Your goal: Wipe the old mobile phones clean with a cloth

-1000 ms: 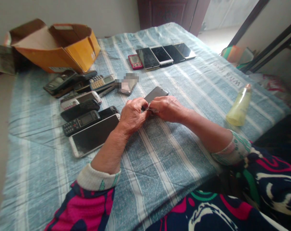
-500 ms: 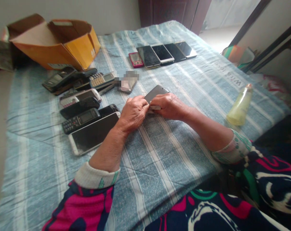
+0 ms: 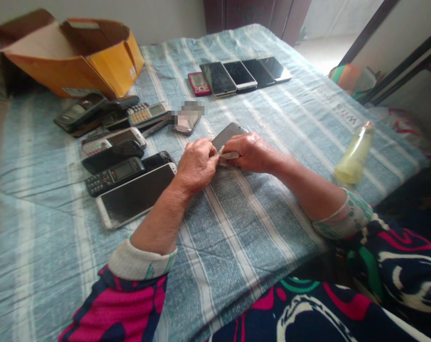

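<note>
A dark grey smartphone (image 3: 227, 133) lies in the middle of the table, partly covered by my fingers. My left hand (image 3: 197, 162) has its fingers closed at the phone's near left edge. Over the phone's near end is my right hand (image 3: 251, 151), pinching a small whitish wad (image 3: 230, 156) that looks like cloth or tissue. The two hands nearly meet at the thumbs. To the left of my left wrist rests a large white-framed smartphone (image 3: 137, 195), with a black keypad phone (image 3: 115, 175) just beyond it.
Several older phones (image 3: 83, 113) are heaped at the left, before an open yellow cardboard box (image 3: 90, 71). At the back, several smartphones (image 3: 239, 75) line up beside a small pink phone (image 3: 199, 84). A yellowish squeeze bottle (image 3: 354, 154) stands at the right. A striped cloth (image 3: 233, 228) covers the table.
The view has shifted slightly, so the objects at the left sit a bit farther left and higher. Both hands stay at the grey phone; a little more of the whitish wad shows.
</note>
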{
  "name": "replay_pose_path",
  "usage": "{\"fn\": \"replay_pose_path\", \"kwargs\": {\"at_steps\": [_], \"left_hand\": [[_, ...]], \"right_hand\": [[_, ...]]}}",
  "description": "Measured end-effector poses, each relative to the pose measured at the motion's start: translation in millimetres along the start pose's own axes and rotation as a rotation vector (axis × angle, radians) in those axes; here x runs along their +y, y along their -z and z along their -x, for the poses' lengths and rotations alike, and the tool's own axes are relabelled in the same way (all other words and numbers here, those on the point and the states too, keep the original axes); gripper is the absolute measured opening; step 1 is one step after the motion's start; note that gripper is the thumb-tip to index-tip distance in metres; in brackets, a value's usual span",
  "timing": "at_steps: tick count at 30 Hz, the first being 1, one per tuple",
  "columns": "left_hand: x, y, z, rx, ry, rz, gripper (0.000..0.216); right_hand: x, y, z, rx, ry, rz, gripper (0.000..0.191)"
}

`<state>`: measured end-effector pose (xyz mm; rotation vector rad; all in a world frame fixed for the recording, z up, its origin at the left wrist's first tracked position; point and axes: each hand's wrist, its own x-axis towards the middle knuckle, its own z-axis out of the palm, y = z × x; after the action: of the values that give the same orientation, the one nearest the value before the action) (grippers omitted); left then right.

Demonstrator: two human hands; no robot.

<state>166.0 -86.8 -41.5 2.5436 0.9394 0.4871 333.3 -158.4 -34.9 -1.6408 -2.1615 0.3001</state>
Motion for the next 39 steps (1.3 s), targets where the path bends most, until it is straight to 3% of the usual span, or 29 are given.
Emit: {"fn": "replay_pose_path", "kwargs": {"at_steps": [6, 13, 21, 28, 31, 39], "left_hand": [[1.3, 0.5, 0.7, 0.003, -0.007, 0.031, 0.007], [4.2, 1.3, 2.3, 0.005, 0.016, 0.025, 0.019], [12.3, -0.6, 4.8, 0.023, 0.081, 0.032, 0.040], [17.6, -10.3, 7.6, 0.075, 0.093, -0.103, 0.051], [18.1, -12.3, 8.0, 0.082, 0.096, -0.108, 0.048], [19.4, -13.6, 7.8, 0.094, 0.085, -0.138, 0.042]], "right_hand": [[4.6, 6.1, 0.0, -0.017, 0.013, -0.003, 0.020], [10.1, 13.5, 1.1, 0.004, -0.024, -0.070, 0.017], [29.0, 16.3, 2.0, 0.114, -0.141, 0.067, 0.020], [21.0, 18.2, 2.1, -0.023, -0.012, 0.055, 0.017], [21.1, 18.8, 2.2, -0.033, -0.027, 0.074, 0.017], [35.0, 20.1, 2.4, 0.102, -0.160, 0.156, 0.018]]}}
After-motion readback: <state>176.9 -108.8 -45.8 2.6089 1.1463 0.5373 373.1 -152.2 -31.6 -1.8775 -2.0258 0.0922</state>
